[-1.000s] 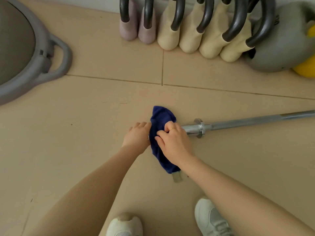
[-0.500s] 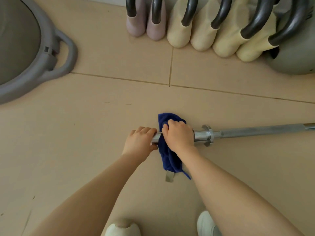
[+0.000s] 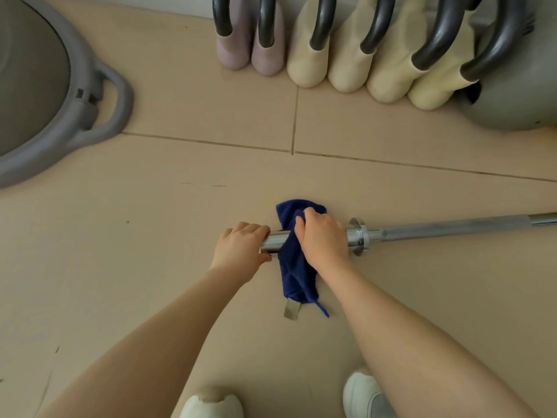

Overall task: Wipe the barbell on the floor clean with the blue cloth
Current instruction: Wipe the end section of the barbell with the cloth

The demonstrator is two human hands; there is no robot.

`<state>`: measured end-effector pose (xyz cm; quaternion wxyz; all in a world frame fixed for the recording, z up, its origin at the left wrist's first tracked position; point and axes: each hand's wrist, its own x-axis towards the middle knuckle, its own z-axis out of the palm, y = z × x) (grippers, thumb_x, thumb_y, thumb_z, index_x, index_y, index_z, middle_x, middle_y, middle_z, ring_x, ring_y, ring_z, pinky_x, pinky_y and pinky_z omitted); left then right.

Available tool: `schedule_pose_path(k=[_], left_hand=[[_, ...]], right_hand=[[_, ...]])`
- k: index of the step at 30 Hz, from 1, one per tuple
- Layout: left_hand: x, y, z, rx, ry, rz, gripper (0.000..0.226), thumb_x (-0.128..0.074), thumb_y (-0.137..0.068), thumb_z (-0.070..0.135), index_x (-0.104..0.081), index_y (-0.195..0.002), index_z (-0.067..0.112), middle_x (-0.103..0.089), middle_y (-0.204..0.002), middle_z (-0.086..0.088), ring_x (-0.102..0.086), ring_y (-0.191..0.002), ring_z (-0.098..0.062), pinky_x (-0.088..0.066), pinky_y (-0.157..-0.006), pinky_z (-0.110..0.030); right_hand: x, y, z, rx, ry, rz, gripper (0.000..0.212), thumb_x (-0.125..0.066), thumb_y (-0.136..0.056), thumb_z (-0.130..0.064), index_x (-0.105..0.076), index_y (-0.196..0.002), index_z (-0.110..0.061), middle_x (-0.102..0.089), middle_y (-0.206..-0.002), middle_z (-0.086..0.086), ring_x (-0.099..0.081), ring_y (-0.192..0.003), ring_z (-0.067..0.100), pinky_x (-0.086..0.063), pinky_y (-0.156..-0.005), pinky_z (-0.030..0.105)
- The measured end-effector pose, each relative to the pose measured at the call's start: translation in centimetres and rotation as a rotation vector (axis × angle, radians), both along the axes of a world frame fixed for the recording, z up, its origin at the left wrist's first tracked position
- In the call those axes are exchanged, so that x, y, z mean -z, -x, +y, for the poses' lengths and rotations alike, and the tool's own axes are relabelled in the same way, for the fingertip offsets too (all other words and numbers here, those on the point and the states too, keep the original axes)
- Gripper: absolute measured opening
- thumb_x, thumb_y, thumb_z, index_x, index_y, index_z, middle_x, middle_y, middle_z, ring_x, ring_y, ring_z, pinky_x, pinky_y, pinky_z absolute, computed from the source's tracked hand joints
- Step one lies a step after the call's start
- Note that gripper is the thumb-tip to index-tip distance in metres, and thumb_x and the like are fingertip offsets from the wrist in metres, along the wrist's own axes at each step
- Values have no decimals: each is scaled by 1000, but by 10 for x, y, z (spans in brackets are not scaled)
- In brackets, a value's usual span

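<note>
A chrome barbell lies on the beige tiled floor and runs off the right edge. Its thick left sleeve ends under my hands. A dark blue cloth is draped over that sleeve, its tail with a grey tag trailing toward me. My right hand presses the cloth around the sleeve, just left of the collar. My left hand grips the bare tip of the sleeve, next to the cloth.
Several kettlebells in pink and cream with dark handles stand in a row along the far wall, with a large grey one at the right. A grey balance trainer sits at the far left. My white shoes are at the bottom.
My right hand has slid the cloth to the right along the sleeve toward the collar, baring a stretch of chrome. My left hand stays closed on the sleeve's tip.
</note>
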<state>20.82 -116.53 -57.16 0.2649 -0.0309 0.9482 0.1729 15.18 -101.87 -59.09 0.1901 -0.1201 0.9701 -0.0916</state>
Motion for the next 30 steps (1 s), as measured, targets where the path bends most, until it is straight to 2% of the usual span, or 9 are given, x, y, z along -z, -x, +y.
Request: schedule_pose_path(k=[3,5,9,13,15,20,23,27,30], left_hand=[[1,-1,1,15,6,-14,49,-57,-89,36,-41,-134,24,-49,-136,6,-38,-126,-19,-31,-99,-30],[2,-2,1,10,8,-12,48,-57,-89,36,-42,-132,23,-49,-135,6,-38,-126,-20,-32,-98,-31],[3,-2,1,-3,1,-12,44,-56,-90,35,-44,-130,22,-50,-134,6,-36,-127,-20,-32,-97,-32],[5,-2,0,-21,-17,-27,49,-49,-94,36,-35,-138,22,-41,-143,6,-30,-132,-21,-30,-102,-34],[6,-2,0,-28,-16,-61,52,-45,-96,37,-27,-143,22,-33,-149,6,-21,-138,-22,-25,-107,-36],[7,-2,0,-91,-45,92,51,-52,-93,29,-33,-140,24,-37,-144,4,-27,-134,-22,-27,-106,-33],[8,-8,2,-100,-54,190,38,-59,-89,21,-53,-127,19,-52,-130,0,-44,-122,-27,-37,-95,-37],[19,-10,-3,3,3,306,46,-86,-60,15,-70,-102,12,-71,-98,-4,-68,-91,-30,-53,-67,-37],[18,-9,-6,35,-5,317,48,-88,-56,13,-71,-100,11,-72,-94,-3,-68,-91,-27,-54,-68,-34]], right_hand=[[-9,-23,5,-88,92,129,15,-64,-85,-20,-58,-82,-7,-64,-75,10,-61,-73,31,-50,-74,39],[-22,-27,10,-94,198,24,18,-49,-94,-23,-57,-97,-7,-64,-89,11,-59,-86,30,-46,-82,39],[-58,-11,22,426,581,-29,29,-31,-100,-29,-49,-93,-8,-62,-90,13,-58,-90,31,-44,-80,41],[-81,0,41,1019,971,48,24,-39,-98,-30,-51,-84,-14,-60,-84,1,-57,-83,18,-45,-88,39],[-87,-1,50,1125,1042,134,18,-48,-92,-32,-50,-86,-15,-58,-80,-4,-57,-77,15,-46,-83,37],[-68,-8,41,848,730,222,37,-58,-87,-18,-44,-119,-7,-59,-109,6,-57,-98,21,-39,-80,22],[-35,-15,23,444,408,143,35,-58,-86,-17,-52,-117,-3,-54,-116,16,-52,-107,33,-40,-90,34],[-17,-34,-4,77,103,134,35,-62,-82,-22,-59,-113,-5,-55,-117,16,-51,-92,37,-45,-80,43],[-16,-52,-22,-108,93,168,51,-73,-65,-24,-63,-112,-9,-62,-109,9,-56,-78,28,-52,-64,36]])
